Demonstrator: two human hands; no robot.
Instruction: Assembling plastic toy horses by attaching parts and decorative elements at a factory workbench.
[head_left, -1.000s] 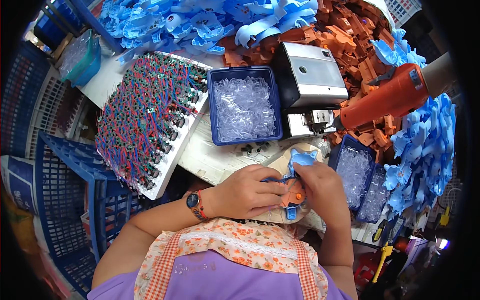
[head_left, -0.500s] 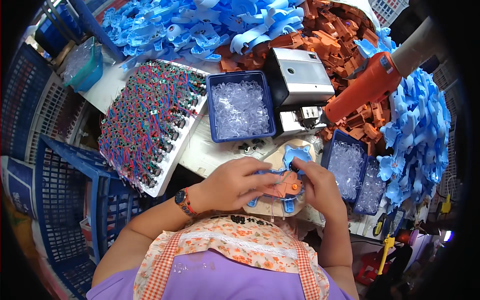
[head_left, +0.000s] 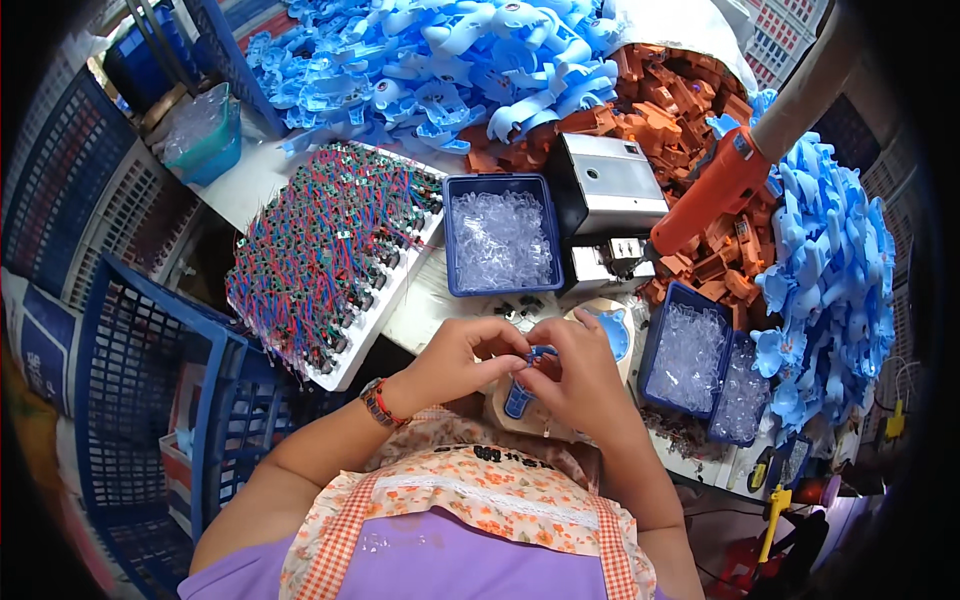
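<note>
My left hand (head_left: 462, 357) and my right hand (head_left: 578, 372) meet over the work spot, thumbs and fingers of both pinched together. Between their fingertips is a small blue piece (head_left: 541, 352), too small and covered for me to name its kind. Below and behind them a light blue plastic shell (head_left: 612, 328) lies on a beige holder (head_left: 622, 388). One blue end of the shell (head_left: 518, 399) shows under my fingers; my right hand hides its middle.
Left lies a white foam tray (head_left: 372, 352) of wired circuit boards. Blue bins (head_left: 503, 290) (head_left: 678, 400) hold clear plastic parts. A metal machine (head_left: 610, 185) and an orange-red power screwdriver (head_left: 712, 190) stand behind. Blue shells (head_left: 440, 70) and orange-brown housings (head_left: 670, 95) are heaped around.
My hands have come together above the holder, fingertips pinched around a small blue piece. Before, they were apart over the shell and its orange-brown housing. The whole view has shifted slightly.
</note>
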